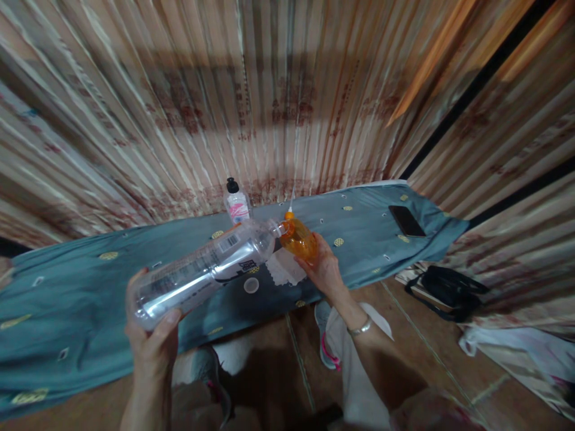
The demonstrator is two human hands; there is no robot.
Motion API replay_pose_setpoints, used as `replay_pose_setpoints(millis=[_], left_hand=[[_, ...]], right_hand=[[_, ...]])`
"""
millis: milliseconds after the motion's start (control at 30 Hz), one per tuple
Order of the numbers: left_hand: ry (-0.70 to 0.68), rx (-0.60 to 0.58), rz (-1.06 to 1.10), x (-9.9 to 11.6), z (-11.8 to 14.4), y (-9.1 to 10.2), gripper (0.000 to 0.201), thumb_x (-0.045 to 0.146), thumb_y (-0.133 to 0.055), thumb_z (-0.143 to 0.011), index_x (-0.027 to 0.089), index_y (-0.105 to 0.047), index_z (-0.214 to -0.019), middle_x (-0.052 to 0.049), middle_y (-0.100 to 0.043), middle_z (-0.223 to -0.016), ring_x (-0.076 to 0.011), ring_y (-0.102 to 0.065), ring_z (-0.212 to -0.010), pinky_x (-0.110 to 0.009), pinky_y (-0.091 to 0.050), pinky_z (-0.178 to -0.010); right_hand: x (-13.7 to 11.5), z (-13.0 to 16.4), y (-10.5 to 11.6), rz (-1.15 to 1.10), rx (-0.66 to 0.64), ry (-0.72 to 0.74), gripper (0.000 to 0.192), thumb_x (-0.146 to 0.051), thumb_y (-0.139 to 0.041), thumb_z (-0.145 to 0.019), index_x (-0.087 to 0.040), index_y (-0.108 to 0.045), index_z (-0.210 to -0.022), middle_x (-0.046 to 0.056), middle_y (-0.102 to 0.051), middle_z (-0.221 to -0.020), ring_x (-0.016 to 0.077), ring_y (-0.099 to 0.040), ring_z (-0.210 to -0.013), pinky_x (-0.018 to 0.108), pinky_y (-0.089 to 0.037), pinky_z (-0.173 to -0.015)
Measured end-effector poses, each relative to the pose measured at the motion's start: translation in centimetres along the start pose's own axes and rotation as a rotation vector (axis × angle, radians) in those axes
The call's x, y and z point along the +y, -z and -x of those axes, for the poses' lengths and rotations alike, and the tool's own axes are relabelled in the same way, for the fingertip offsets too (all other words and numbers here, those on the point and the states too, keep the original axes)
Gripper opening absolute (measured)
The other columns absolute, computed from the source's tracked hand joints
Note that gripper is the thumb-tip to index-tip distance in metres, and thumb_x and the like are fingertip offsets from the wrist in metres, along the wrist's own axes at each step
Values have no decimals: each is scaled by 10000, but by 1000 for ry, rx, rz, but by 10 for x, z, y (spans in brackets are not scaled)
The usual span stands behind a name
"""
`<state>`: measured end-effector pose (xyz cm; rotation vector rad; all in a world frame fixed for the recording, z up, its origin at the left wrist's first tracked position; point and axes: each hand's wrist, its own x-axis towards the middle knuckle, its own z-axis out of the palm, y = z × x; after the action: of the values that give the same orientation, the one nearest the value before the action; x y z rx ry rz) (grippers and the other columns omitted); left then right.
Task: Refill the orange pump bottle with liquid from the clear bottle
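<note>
I am tipping the clear plastic bottle [202, 269] with my left hand [150, 335], fingers wrapped round its base, mouth meeting the orange bottle [297, 238] my right hand [324, 269] is gripping above the blue cloth's [81, 281] front edge.

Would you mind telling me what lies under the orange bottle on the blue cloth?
Under the orange bottle, held by the right hand, a white lace doily lies on the blue cloth; a white cap sits beside it. The hand hides the doily's right edge.
</note>
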<state>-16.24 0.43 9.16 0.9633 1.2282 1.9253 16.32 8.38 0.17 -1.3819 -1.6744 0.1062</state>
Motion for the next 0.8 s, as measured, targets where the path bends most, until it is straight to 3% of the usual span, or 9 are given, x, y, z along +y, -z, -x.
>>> replay_pose_setpoints(millis=[133, 400, 800], left_hand=[[37, -5, 6, -1, 0, 0, 874, 325, -941, -426, 372, -690, -1262, -22, -638, -1145, -218, -587, -983, -266, -566, -670], [17, -3, 29, 1, 2, -10, 876, 382, -951, -427, 383, -684, -1261, -10, -642, -1138, -222, -605, -1025, -332, -557, -855], [-27, 53, 37, -3, 0, -11, 793, 374, -955, -426, 361, -700, -1176, 34, -627, -1015, -165, -573, -892, -279, -486, -859]], right_hand=[[1, 1, -1, 5, 24, 16, 836, -377, -744, -830, -201, -355, -1548, 201, -624, -1396, 348, -610, -1311, 586, -528, -1085], [3, 3, -3, 44, 46, 62, 818, -388, -745, -833, -167, -367, -1524, 200, -633, -1382, 340, -627, -1293, 550, -553, -1072], [2, 3, -5, 32, 33, 20, 823, -416, -718, -849, -249, -327, -1553, 178, -625, -1403, 355, -620, -1309, 587, -544, -1065]])
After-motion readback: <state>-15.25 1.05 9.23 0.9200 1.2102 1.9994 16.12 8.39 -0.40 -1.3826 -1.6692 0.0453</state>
